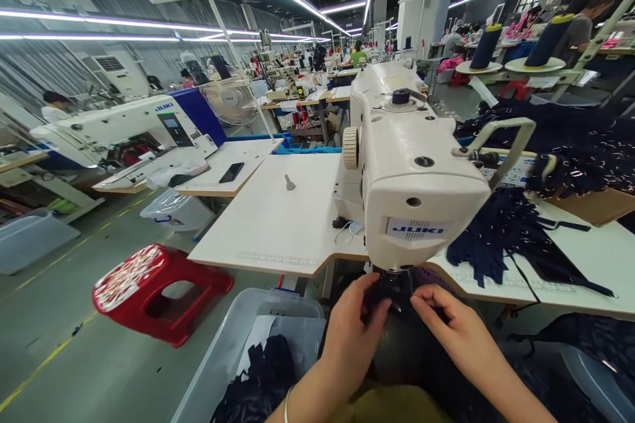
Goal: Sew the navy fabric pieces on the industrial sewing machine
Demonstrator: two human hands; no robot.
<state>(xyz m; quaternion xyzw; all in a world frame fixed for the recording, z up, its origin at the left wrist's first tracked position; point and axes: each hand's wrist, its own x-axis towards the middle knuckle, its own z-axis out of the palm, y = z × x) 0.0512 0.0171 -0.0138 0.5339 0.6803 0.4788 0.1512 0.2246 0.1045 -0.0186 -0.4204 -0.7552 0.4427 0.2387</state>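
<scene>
Below the head of a white JUKI sewing machine [426, 211], both of my hands meet at the needle area. My left hand [354, 320] curls its thumb and forefinger around a dark fabric piece [397, 294], with a small shiny spot near the thumb tip. From the other side my right hand [449, 317] pinches the edge of the same dark piece between thumb and fingers. The needle and most of the piece are hidden by the machine head, shadow and my fingers. A navy strap bundle [501, 231] lies on the table to the right.
A clear plastic bin [223, 350] with dark straps stands at lower left, near a red stool [163, 291]. A flat metal piece [290, 182] rests on the white table [258, 211]. A phone [231, 172] lies farther left. Navy thread cones [486, 47] stand at back right.
</scene>
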